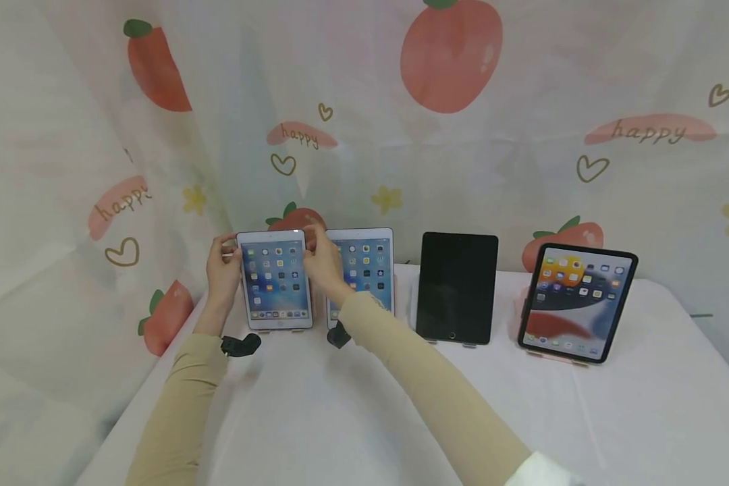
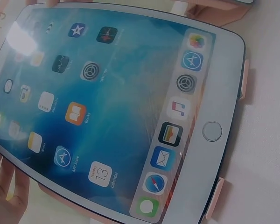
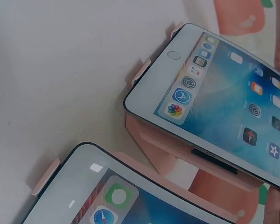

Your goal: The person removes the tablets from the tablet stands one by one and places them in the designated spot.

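Note:
A white tablet (image 1: 275, 277) with a lit screen of app icons leans back on a pink stand (image 3: 147, 135) at the left end of the table. At its upper left edge, my left hand (image 1: 221, 275) grips the side, with fingers curled at the rim. My right hand (image 1: 324, 262) holds the upper right edge, its forearm crossing in front of a second white tablet (image 1: 369, 266). Low in the left wrist view, fingers (image 2: 18, 189) meet the long edge. The home button (image 2: 212, 131) faces me; the tablet's lower end rests in the stand's small lips.
Further right stand a black tablet (image 1: 458, 287) with a dark screen and a black-framed tablet (image 1: 574, 304) with a lit screen, turned at an angle. A white cloth covers the table (image 1: 316, 412). A fruit-printed curtain (image 1: 364, 81) hangs behind and at the left.

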Tool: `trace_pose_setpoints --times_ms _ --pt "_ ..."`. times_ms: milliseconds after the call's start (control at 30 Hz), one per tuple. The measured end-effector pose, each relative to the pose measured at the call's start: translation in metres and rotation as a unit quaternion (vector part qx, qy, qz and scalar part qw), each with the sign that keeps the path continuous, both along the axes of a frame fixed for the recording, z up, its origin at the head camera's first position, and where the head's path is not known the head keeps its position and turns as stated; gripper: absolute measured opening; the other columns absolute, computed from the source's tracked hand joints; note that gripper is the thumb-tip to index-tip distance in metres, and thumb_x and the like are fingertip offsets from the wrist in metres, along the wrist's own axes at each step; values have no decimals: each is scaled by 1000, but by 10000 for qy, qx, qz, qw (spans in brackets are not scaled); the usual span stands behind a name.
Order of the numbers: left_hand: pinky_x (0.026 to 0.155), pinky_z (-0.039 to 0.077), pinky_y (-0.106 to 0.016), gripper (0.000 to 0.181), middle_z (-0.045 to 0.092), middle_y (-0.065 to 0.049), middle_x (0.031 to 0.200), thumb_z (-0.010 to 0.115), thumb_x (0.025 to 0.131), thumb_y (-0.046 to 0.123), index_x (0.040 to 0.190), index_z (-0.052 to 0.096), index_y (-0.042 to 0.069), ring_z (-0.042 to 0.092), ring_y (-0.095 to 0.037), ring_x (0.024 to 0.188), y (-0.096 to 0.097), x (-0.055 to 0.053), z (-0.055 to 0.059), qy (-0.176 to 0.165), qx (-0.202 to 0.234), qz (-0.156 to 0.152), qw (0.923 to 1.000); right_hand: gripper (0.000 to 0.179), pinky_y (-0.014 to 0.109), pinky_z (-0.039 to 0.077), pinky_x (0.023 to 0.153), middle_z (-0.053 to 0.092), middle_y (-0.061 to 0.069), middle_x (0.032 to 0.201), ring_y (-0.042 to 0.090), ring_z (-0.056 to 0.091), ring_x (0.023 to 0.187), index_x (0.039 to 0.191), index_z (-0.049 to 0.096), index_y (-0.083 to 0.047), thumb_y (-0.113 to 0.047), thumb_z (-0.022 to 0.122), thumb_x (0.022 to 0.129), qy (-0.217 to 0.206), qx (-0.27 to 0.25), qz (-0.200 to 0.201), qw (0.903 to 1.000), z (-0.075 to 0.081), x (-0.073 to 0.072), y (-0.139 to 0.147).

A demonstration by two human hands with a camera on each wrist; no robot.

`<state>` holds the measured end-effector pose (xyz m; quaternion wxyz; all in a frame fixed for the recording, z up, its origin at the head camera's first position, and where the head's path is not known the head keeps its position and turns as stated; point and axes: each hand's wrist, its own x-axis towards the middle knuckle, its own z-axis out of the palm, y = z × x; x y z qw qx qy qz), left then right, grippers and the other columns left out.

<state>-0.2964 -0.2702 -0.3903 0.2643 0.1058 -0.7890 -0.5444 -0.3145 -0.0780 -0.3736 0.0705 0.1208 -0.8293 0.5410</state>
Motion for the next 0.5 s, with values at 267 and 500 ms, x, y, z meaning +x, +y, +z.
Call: trace_pose_setpoints --times_ms 267,500 --pt "70 46 -16 36 48 6 96 47 99 8 134 49 15 49 -7 82 -5 4 1 -99 639 -306 9974 38 23 42 65 60 4 98 14 55 80 127 48 -24 -6 55 94 -21 -9 127 9999 -1 0 1" --pt "71 47 -18 39 50 8 94 48 98 5 136 47 11 52 -6 81 -4 11 10 -145 1018 -451 9937 39 24 43 67 59 5 97 16 56 82 128 49 -24 -6 56 94 77 -21 181 9998 3 3 4"
